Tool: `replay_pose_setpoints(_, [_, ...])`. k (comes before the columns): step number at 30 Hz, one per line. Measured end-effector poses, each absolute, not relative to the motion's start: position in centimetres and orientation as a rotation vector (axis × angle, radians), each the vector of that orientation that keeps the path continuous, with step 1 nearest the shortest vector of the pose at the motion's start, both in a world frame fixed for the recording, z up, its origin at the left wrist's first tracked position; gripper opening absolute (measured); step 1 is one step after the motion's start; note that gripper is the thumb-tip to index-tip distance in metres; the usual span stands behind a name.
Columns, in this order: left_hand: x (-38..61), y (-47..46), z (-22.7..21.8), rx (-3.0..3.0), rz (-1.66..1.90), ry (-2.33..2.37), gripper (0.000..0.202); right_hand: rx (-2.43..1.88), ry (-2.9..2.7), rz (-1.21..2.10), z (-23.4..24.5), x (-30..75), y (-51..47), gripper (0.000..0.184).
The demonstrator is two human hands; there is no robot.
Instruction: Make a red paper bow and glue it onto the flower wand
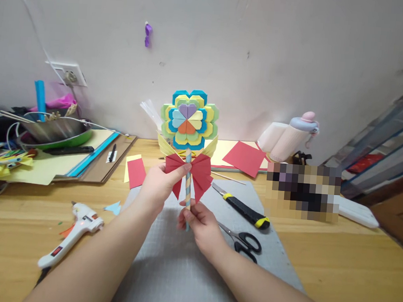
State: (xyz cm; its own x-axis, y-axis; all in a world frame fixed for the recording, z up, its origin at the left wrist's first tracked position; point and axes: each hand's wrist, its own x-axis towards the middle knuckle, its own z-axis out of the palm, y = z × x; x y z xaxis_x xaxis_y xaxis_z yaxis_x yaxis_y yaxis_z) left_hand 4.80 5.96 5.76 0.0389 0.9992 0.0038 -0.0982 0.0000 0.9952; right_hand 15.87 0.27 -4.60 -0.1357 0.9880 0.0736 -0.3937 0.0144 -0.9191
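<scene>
A paper flower wand stands upright between my hands above the grey cutting mat (164, 269). Its layered folded flower head (189, 120) is blue, yellow and green, with a purple and an orange heart in the middle. Below the head are yellow pleated wings and a red paper bow (202, 173) on a striped stick (188, 189). My left hand (162, 183) is closed at the bow, its thumb pressed on the bow's centre. My right hand (203, 223) pinches the lower end of the stick, close to its tip.
A white hot glue gun (83, 227) lies at left. On the right are black scissors (243, 242) and a utility knife (242, 207). Red paper (245, 159) lies behind, near a pink bottle (288, 139). A metal bowl (55, 128) stands at far left.
</scene>
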Motion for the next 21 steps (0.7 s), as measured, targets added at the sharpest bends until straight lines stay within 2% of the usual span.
replay_pose_setpoints(8, [4.89,5.85,5.45,1.158,1.291,1.116,0.033,-0.796,-1.03,1.423,-4.42,15.6,-0.21,0.031])
replay_pose_setpoints(17, [4.8,6.21,5.54,1.285,1.275,1.172,0.044,-0.808,-1.012,1.446,-4.27,15.68,-0.14,0.034])
replay_pose_setpoints(21, [4.42,6.73,5.93,1.395,1.485,1.251,0.042,-0.827,-0.967,1.436,-4.32,16.11,0.43,0.035])
